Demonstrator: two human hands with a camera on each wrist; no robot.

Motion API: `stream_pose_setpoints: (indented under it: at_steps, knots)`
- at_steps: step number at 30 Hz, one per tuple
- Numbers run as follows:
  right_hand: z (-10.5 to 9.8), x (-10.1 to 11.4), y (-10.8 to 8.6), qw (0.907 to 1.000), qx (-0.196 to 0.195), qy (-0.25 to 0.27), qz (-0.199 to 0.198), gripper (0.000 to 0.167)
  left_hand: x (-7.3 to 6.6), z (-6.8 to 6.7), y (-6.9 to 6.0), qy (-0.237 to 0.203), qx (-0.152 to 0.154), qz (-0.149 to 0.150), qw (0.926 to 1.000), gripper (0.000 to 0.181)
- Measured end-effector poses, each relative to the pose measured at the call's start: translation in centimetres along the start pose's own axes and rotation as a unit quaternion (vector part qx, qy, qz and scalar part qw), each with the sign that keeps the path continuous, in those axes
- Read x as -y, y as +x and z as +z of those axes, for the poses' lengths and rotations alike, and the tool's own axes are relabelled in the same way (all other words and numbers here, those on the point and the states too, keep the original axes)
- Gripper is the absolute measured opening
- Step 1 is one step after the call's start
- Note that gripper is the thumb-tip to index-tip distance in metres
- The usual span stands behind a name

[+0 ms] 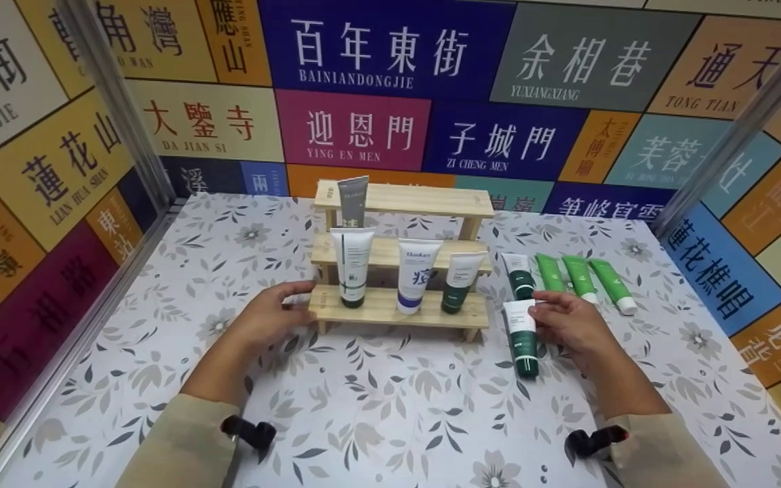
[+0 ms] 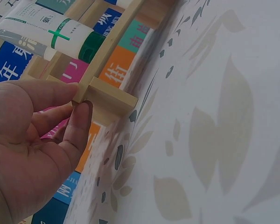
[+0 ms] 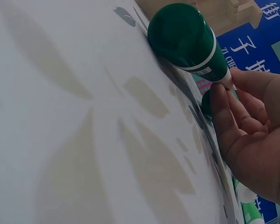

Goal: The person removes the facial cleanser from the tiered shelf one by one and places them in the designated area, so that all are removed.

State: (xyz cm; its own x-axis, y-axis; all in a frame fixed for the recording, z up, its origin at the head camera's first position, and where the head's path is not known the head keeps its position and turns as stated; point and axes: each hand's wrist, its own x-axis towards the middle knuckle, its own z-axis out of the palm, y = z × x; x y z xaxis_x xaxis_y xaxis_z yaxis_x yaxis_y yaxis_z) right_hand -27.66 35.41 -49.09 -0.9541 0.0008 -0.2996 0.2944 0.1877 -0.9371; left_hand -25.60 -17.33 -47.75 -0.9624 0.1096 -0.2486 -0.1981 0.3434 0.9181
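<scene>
White-and-dark-green plastic tube point(image 1: 521, 342) pinched by right hand point(image 1: 572, 324); three-tier pale wooden rack point(image 1: 380, 308) pinched by left hand point(image 1: 267, 317). Space beyond occupied by second such tube point(image 1: 519, 276), three bright-green tubes point(image 1: 578, 276).

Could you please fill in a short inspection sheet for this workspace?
Surface: table with a pale leaf-and-flower pattern.
Job's things: tiered wooden rack bearing four standing tubes; held white-and-green tube; a similar tube and three green tubes at the rack's right.
Clutter: nothing seen.
Hands: left hand pinches the rack's lower left end; right hand pinches the held tube by its white part.
Cables: nothing seen.
Surroundings: colourful sign panels and metal posts.
</scene>
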Motion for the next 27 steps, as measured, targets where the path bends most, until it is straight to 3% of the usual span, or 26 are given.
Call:
stream_pose_setpoints:
  at_steps: [18, 27]
  knots:
    - [-0.08, -0.15, 0.02, 0.9999, 0.010, -0.005, 0.013, 0.062, -0.33, -0.06, -0.19, 0.013, 0.001, -0.014, 0.9998, 0.066]
    - [-0.39, -0.15, 0.03, 0.9996, 0.021, 0.006, 0.020, 0.065, -0.38, 0.04, -0.47, 0.012, 0.005, 0.002, 0.9999, 0.065]
